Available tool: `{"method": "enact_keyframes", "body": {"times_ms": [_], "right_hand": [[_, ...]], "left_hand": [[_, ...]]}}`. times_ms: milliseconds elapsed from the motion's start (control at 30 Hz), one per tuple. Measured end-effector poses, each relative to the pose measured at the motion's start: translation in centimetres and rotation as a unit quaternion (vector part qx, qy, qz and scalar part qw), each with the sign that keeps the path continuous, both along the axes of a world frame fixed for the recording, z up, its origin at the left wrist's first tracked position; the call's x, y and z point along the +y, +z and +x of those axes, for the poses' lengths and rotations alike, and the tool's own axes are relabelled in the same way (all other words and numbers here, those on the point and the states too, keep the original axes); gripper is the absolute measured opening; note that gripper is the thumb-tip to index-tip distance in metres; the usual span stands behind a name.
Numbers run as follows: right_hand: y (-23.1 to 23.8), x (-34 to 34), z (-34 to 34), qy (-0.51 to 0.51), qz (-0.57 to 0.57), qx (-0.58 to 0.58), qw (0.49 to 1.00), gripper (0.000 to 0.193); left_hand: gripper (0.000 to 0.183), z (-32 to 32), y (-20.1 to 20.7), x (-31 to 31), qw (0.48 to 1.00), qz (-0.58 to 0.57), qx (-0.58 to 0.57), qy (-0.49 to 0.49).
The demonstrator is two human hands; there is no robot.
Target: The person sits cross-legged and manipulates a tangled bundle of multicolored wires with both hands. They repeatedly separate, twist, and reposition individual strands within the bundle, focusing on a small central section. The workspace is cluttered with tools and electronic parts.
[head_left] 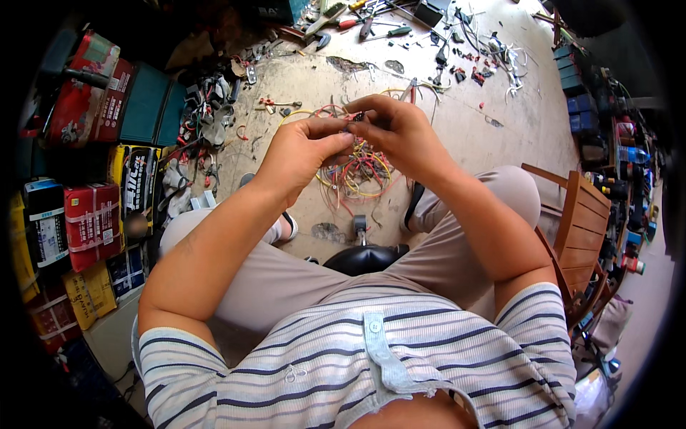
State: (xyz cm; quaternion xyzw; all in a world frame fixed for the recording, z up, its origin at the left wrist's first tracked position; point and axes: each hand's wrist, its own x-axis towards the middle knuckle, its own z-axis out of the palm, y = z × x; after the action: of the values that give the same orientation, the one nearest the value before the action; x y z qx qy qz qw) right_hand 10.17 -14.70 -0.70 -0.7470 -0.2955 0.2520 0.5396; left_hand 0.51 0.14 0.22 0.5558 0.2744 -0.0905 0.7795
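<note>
My hands meet above a tangle of thin coloured wires (pixel 357 171), mostly red and yellow, lying on the floor between my feet. My left hand (pixel 306 146) is closed in a pinch, thumb against forefinger. Just beside it, my right hand (pixel 400 132) pinches a small black piece (pixel 359 116) with a bit of red at it, possibly a wire end. The fingertips nearly touch, and they hide most of what is between them. Past my right fingers, a pair of pliers (pixel 412 87) with reddish handles lies on the floor.
Screwdrivers (pixel 389 33), a brush (pixel 325 20) and cut scraps (pixel 486 68) lie at the far side. Stacked battery boxes (pixel 93 222) line the left. A wooden chair (pixel 582 222) stands right, before crowded shelves. A black stool seat (pixel 366 259) shows between my legs.
</note>
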Motion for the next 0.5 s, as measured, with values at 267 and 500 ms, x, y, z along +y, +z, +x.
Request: {"method": "enact_keyframes", "body": {"times_ms": [267,500], "right_hand": [[-0.3,-0.3,1.2,-0.019,-0.056,0.107,0.992,0.021],[-1.3,-0.4,2.7,-0.129,-0.044,0.172,0.976,0.019]], "left_hand": [[0.020,0.0,-0.2,0.8,0.996,-0.059,0.043,-0.043],[0.020,0.0,0.2,-0.1,0.991,-0.064,0.084,-0.085]]}}
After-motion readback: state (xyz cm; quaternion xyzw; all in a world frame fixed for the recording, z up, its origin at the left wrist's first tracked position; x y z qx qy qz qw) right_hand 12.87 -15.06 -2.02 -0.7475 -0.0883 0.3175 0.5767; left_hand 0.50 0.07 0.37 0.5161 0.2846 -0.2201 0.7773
